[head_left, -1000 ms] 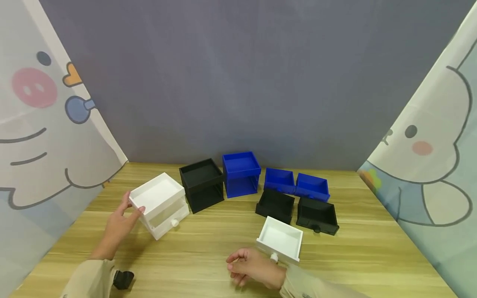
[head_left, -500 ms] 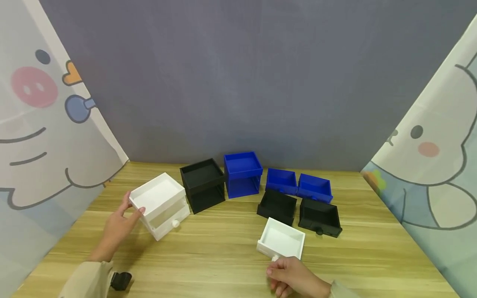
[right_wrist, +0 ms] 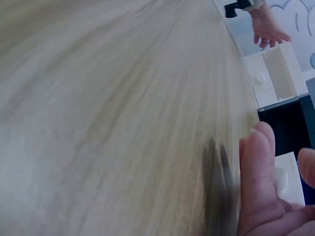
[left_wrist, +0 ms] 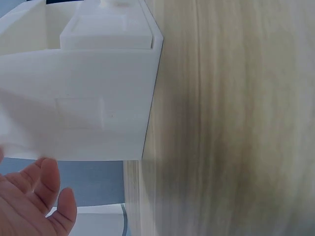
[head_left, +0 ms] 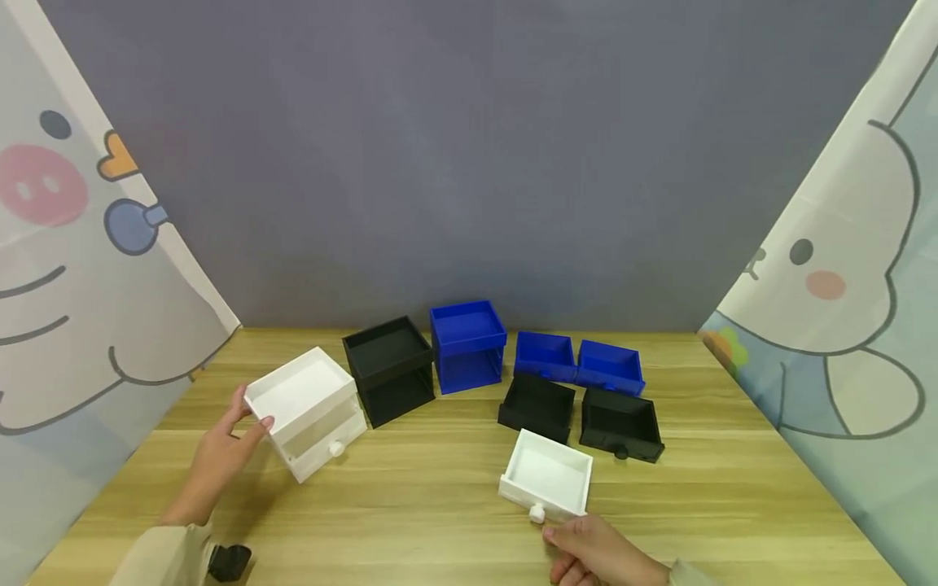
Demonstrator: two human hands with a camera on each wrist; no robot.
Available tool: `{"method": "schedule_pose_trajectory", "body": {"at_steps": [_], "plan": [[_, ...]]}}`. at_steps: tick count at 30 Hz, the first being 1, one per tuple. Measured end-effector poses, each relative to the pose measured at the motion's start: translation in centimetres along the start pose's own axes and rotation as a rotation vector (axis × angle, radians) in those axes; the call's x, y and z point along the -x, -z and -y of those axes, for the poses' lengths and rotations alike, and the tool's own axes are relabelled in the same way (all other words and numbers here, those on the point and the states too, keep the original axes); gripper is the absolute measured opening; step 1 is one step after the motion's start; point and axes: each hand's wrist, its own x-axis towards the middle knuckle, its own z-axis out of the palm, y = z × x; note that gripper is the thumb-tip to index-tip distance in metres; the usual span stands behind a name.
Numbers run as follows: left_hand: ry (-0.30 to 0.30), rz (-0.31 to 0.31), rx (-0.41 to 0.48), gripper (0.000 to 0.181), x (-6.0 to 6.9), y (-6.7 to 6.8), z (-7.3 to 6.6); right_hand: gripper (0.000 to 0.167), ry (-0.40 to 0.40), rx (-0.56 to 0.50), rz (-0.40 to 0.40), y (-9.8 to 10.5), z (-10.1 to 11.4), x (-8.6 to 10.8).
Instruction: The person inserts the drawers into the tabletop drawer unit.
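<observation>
My left hand [head_left: 223,452] grips the white drawer cabinet [head_left: 302,399] by its left side, thumb near the front top edge and fingers toward the back corner. Its lower slot holds a drawer with a round knob [head_left: 336,448]; the upper slot is vacant. In the left wrist view, fingers [left_wrist: 49,182] lie by the cabinet's wall [left_wrist: 83,103]. A loose white drawer [head_left: 550,472] lies at centre right, knob toward me. Just in front of it is my right hand [head_left: 604,553], holding nothing. In the right wrist view its thumb stands apart from the fingers [right_wrist: 258,167].
Black [head_left: 388,366] and blue [head_left: 469,346] cabinets with open fronts stand right of the white one. Two black drawers [head_left: 621,425] and two blue drawers [head_left: 611,366] lie behind the white drawer. A grey backdrop [head_left: 469,163] rises at the table's [head_left: 410,521] rear.
My right hand has moved right, from left of the loose white drawer's knob to just in front of its right side. My left hand stays on the white cabinet. The view has shifted slightly.
</observation>
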Motion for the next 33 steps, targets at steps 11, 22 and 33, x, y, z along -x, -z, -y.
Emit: {"method": "schedule_pose_trajectory", "body": {"at_steps": [11, 22, 33], "plan": [[-0.038, -0.041, 0.015, 0.074, -0.2, -0.3, 0.4, 0.036, 0.020, -0.190, -0.072, 0.4, 0.0, -0.4], [-0.015, -0.030, 0.014, 0.076, 0.0, -0.3, 0.3, 0.029, 0.021, -0.203, -0.080, 1.3, -0.4, -0.6], [-0.005, -0.027, 0.021, 0.075, -0.1, -0.3, 0.3, 0.032, 0.005, -0.216, -0.081, 0.9, -0.2, -1.4]]}}
